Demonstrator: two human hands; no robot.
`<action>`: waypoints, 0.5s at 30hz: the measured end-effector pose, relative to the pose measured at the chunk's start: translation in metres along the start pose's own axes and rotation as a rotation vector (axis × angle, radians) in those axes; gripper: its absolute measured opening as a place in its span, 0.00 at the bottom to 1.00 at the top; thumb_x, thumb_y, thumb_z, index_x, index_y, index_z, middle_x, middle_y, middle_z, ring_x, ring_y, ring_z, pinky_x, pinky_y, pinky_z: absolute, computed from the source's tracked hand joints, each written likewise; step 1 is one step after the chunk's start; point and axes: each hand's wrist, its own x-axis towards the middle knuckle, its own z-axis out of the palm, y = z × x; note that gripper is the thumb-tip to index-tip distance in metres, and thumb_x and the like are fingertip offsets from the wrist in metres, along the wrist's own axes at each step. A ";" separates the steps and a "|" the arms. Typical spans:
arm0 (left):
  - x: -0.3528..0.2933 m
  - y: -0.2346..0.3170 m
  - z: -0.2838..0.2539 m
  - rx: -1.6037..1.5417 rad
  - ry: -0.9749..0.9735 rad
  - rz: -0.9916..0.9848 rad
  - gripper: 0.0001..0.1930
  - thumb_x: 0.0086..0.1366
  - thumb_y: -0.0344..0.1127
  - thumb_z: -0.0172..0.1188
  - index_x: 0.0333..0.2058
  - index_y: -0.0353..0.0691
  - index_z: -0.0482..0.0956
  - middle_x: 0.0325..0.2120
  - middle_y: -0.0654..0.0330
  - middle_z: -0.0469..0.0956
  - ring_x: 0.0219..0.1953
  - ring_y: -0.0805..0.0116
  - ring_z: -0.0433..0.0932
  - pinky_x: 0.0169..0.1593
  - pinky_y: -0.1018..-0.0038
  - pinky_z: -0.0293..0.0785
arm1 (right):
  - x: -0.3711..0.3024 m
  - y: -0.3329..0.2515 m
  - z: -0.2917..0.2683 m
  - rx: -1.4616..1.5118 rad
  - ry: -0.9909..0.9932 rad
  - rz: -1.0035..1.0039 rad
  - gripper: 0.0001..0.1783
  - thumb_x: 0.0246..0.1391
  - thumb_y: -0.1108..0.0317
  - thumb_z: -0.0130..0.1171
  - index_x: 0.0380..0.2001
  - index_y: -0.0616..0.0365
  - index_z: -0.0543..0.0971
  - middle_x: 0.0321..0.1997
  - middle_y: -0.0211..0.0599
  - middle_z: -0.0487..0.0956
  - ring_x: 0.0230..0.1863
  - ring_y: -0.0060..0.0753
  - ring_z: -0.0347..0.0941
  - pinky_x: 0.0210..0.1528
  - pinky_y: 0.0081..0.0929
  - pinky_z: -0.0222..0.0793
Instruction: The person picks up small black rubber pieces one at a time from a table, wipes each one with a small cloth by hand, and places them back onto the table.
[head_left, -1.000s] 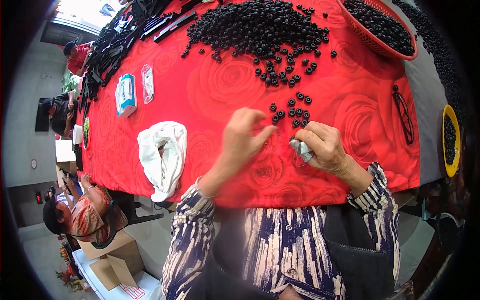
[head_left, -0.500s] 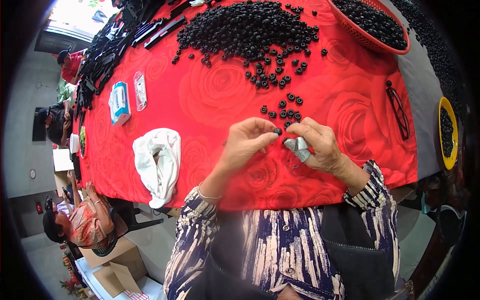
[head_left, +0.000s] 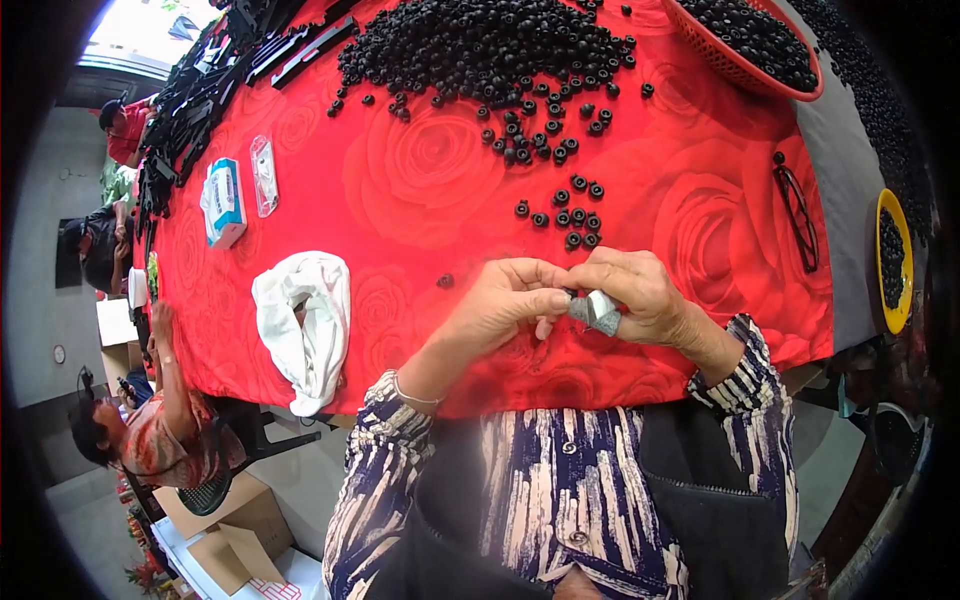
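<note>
A: Your hands have just come together over the red-covered table (head_left: 410,225). Half a second ago, your left hand (head_left: 507,300) was pinching a black ring slightly apart from your right hand (head_left: 645,295). What are your fingers doing now?

B: On both hands they are drawn in and pressed close, tips meeting around a small dark piece (head_left: 572,293). It is mostly hidden, so its shape is unclear. Grey wrapping (head_left: 604,321) covers part of one right-hand digit.

A: Anything else new for you?

B: Yes, a lone black ring (head_left: 445,281) now shows to the left of your left hand; none showed there before. It seems you have parted one from the rest, and your work looks centred on the piece between your hands.

A: And your supply?

B: A loose group of rings (head_left: 562,219) lies just beyond your fingers, a large heap (head_left: 480,50) farther off.
</note>
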 end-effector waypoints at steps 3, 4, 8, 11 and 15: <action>-0.002 0.002 -0.005 0.012 -0.029 -0.081 0.10 0.59 0.29 0.60 0.37 0.30 0.75 0.26 0.59 0.77 0.23 0.76 0.74 0.24 0.82 0.72 | -0.001 0.001 0.001 -0.009 0.003 -0.060 0.16 0.40 0.71 0.64 0.36 0.60 0.76 0.25 0.37 0.71 0.22 0.38 0.71 0.22 0.30 0.66; -0.003 -0.001 -0.006 0.007 -0.022 -0.080 0.10 0.59 0.29 0.60 0.37 0.30 0.75 0.26 0.59 0.77 0.23 0.76 0.74 0.24 0.82 0.72 | 0.000 0.000 0.002 -0.002 -0.001 -0.060 0.16 0.40 0.71 0.64 0.36 0.60 0.76 0.25 0.37 0.71 0.22 0.38 0.71 0.22 0.30 0.66; -0.002 -0.012 -0.004 -0.269 -0.023 -0.119 0.09 0.60 0.30 0.59 0.37 0.31 0.76 0.26 0.59 0.76 0.23 0.76 0.74 0.25 0.80 0.73 | 0.002 -0.002 0.002 0.024 -0.018 0.009 0.16 0.40 0.70 0.65 0.35 0.60 0.75 0.24 0.36 0.72 0.22 0.38 0.72 0.22 0.30 0.66; -0.002 -0.010 -0.004 -0.278 -0.061 -0.139 0.08 0.60 0.30 0.59 0.36 0.31 0.76 0.25 0.59 0.76 0.23 0.76 0.74 0.25 0.79 0.73 | 0.003 -0.001 -0.002 0.056 -0.031 0.011 0.15 0.40 0.70 0.65 0.34 0.60 0.76 0.23 0.36 0.72 0.22 0.38 0.72 0.22 0.30 0.66; -0.003 -0.007 -0.004 -0.229 -0.100 -0.175 0.08 0.60 0.30 0.59 0.36 0.31 0.76 0.25 0.60 0.76 0.23 0.76 0.74 0.25 0.79 0.73 | 0.002 -0.002 -0.004 0.087 -0.048 -0.005 0.15 0.39 0.71 0.65 0.33 0.60 0.76 0.23 0.36 0.73 0.21 0.37 0.72 0.22 0.29 0.66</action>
